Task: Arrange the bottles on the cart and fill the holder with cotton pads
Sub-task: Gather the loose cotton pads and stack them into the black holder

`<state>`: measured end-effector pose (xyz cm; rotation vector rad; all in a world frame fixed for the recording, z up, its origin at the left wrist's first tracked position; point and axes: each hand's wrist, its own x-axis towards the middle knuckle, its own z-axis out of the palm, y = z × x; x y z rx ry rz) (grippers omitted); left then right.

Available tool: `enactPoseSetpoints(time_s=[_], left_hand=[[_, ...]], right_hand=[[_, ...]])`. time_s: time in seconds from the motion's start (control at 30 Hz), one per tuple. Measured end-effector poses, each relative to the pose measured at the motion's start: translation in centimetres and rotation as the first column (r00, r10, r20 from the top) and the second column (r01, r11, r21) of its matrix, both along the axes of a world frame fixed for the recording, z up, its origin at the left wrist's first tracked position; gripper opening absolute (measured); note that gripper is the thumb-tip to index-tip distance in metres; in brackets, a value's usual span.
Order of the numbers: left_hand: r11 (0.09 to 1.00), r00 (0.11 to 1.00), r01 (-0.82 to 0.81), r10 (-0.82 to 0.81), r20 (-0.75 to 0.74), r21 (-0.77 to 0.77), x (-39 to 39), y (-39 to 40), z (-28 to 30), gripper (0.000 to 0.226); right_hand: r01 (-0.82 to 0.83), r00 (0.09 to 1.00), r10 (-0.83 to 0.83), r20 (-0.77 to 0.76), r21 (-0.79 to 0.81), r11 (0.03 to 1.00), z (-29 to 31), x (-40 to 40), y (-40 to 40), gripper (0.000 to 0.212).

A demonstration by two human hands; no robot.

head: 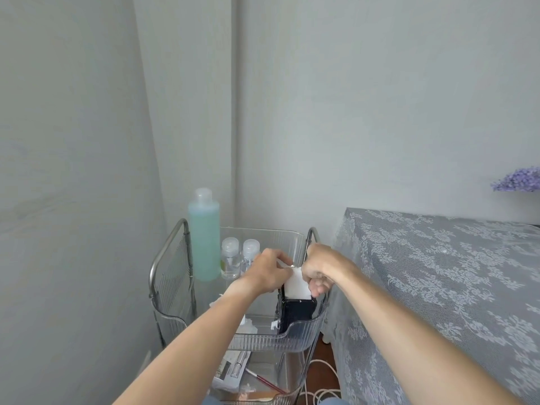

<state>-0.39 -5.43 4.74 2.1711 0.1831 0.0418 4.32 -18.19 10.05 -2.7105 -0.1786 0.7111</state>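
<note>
Both hands pinch one white pad stack [295, 283]: left hand [270, 271] at its top, right hand [317, 271] at its side, directly above the black holder [296, 312]. Pads likely light, soft, compressible; hold by edges. Bottles [204, 235] stand beyond the left hand.

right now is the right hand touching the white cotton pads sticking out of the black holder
Touching. The head view shows the right hand closed around the top of the cotton pads, fingers wrapped against their right side above the black holder.
</note>
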Motion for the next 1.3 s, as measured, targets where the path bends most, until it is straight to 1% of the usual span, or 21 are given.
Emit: enactPoseSetpoints(time_s=[0.1, 0.2, 0.27, 0.37, 0.5, 0.57, 0.63, 0.67, 0.73, 0.77, 0.8, 0.83, 0.9, 0.93, 1.0, 1.07, 1.13, 1.23, 1.3], left_hand=[[0.999, 1.0, 0.008, -0.008, 0.022, 0.042, 0.2, 0.0, -0.2, 0.012], [1.0, 0.998, 0.003, -0.005, 0.056, 0.025, 0.4, -0.2, -0.4, 0.015], [1.0, 0.997, -0.011, 0.009, 0.076, 0.019, 0.5, -0.3, -0.5, 0.012], [0.999, 0.995, -0.022, 0.018, 0.095, 0.048, 0.6, -0.1, -0.7, 0.01], [0.995, 0.995, 0.0, -0.01, 0.097, 0.104, 0.6, 0.0, -1.5, 0.005], [0.991, 0.995, 0.026, -0.039, 0.096, 0.133, 0.6, -0.1, -1.9, 0.002], [0.983, 0.995, 0.037, -0.053, 0.09, 0.177, 0.6, -0.2, -2.2, 0.007], [0.979, 0.995, 0.037, -0.055, 0.086, 0.201, 0.7, -0.3, -2.3, 0.011], [0.973, 0.995, 0.026, -0.048, 0.09, 0.227, 0.7, -0.3, -2.4, 0.019], [0.974, 0.994, 0.015, -0.038, 0.1, 0.228, 0.7, -0.3, -2.4, 0.022], [0.975, 0.993, 0.001, -0.028, 0.116, 0.224, 0.7, -0.2, -2.4, 0.023], [0.976, 0.991, -0.013, -0.017, 0.135, 0.216, 0.6, -0.2, -2.3, 0.021], [0.979, 0.985, -0.04, 0.006, 0.17, 0.201, 0.3, -0.1, -2.2, 0.014], [0.978, 0.984, -0.052, 0.016, 0.178, 0.203, 0.1, -0.2, -2.1, 0.013], [0.97, 0.988, -0.06, 0.024, 0.155, 0.235, -0.4, -0.4, -1.9, 0.014], [0.957, 0.994, -0.036, 0.005, 0.105, 0.289, -0.8, -0.7, -1.7, 0.023], [0.947, 0.996, -0.009, -0.018, 0.083, 0.32, -0.9, -0.7, -1.8, 0.03], [0.954, 0.997, 0.006, -0.028, 0.069, 0.299, -0.9, -0.8, -1.7, 0.031], [0.956, 0.997, 0.005, -0.027, 0.071, 0.294, -0.7, -0.8, -1.7, 0.027]], right_hand=[[-0.01, 1.0, 0.01, -0.021, -0.007, 1.0, 0.3, -0.3, -0.1, 0.023], [-0.018, 0.999, 0.018, -0.03, 0.011, 1.0, 0.8, -0.7, -0.4, 0.037], [-0.02, 1.0, 0.02, -0.016, 0.031, 0.999, 1.1, -0.8, -0.5, 0.04], [-0.015, 1.0, 0.015, -0.027, 0.014, 1.0, 1.2, -0.9, -0.3, 0.033], [0.007, 0.997, -0.012, -0.076, -0.07, 0.998, 0.3, -1.1, 0.0, 0.03], [0.019, 0.998, -0.025, -0.063, -0.093, 0.996, -0.2, -1.2, 0.2, 0.022], [0.032, 0.999, -0.033, -0.006, -0.095, 0.995, -0.6, -1.5, 0.2, 0.016], [0.038, 0.999, -0.035, 0.042, -0.076, 0.996, -0.7, -1.5, 0.2, 0.019], [0.025, 0.986, -0.022, 0.164, -0.018, 1.0, -0.9, -1.7, 0.0, 0.025], [0.001, 0.973, -0.002, 0.231, 0.004, 1.0, -0.8, -1.8, -0.1, 0.021], [-0.028, 0.952, 0.024, 0.306, 0.008, 1.0, -0.6, -1.9, -0.1, 0.015], [-0.054, 0.921, 0.049, 0.386, 0.003, 0.999, -0.5, -1.9, -0.2, 0.015], [-0.1, 0.862, 0.091, 0.498, -0.008, 0.995, -0.4, -2.0, -0.2, 0.02], [-0.126, 0.849, 0.11, 0.516, -0.005, 0.992, -0.6, -2.1, -0.2, 0.02], [-0.184, 0.848, 0.161, 0.504, -0.004, 0.983, -1.3, -2.3, -0.2, 0.018], [-0.237, 0.847, 0.234, 0.478, -0.055, 0.97, -2.2, -2.6, -0.2, 0.02], [-0.258, 0.84, 0.284, 0.463, -0.12, 0.958, -2.9, -2.6, -0.4, 0.027], [-0.266, 0.819, 0.323, 0.473, -0.185, 0.946, -3.4, -2.7, -0.3, 0.035], [-0.269, 0.806, 0.344, 0.481, -0.219, 0.938, -3.5, -2.9, -0.1, 0.031]])
